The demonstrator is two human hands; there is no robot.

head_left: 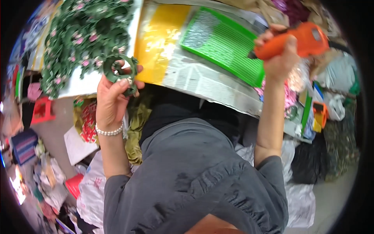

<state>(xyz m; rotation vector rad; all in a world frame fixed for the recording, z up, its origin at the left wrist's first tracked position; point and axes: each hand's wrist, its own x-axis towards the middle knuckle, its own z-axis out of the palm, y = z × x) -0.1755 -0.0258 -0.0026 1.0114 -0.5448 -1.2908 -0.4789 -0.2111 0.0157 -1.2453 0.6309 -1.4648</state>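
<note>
My left hand (114, 91) is closed on a small dark green ring ornament (112, 71), with its thumb in front and fingers behind. Pale pinkish bits show on the ring's lower edge. My right hand (281, 56) grips an orange glue gun (296, 42), its dark pointed nozzle aimed left over the corner of a green tray (233, 64). Small silvery pieces (200, 29) cover the tray's left end, while ridges run across the rest. Left of the tray, a heap of green ornaments with pink flowers (87, 39) lies on a white board (80, 84).
Yellow tape (157, 43) covers part of the work surface (187, 72). To the right stand pink pieces (290, 95), plastic bags (339, 72) and another orange-handled thing (319, 113). A red stool (43, 110) and a white sack (93, 191) are on the floor at left.
</note>
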